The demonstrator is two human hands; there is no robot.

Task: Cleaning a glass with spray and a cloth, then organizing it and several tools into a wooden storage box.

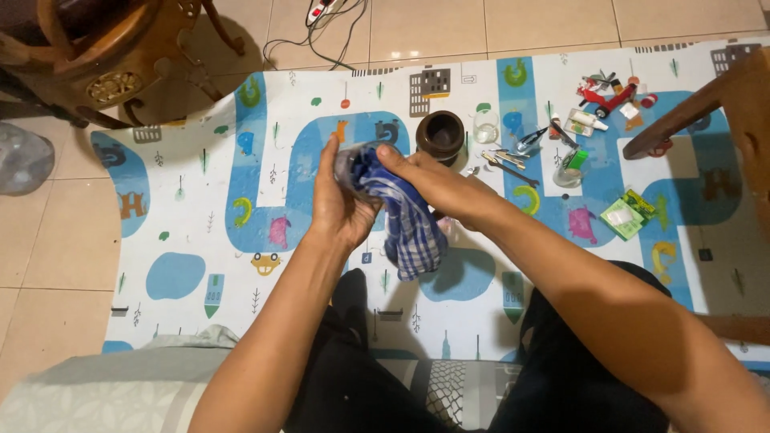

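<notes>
1. The left hand (341, 204) has its fingers closed around a small clear glass jar (353, 164), held above the play mat with its mouth toward the right hand
2. The right hand (429, 180) grips a blue and white checked cloth (409, 224); its fingers press the cloth into the jar mouth, and the rest hangs down between the two wrists
3. Just beyond the hands stands a dark brown round pot (440, 136) on the printed foam play mat (200, 208) (it is near, but not touching)
4. Small metal tools (505, 160) and a green packet (626, 212) lie well apart to the right

checked cloth (411, 220): soft woven | jar (439, 136): glossy dark | mat (200, 216): smooth printed
</notes>
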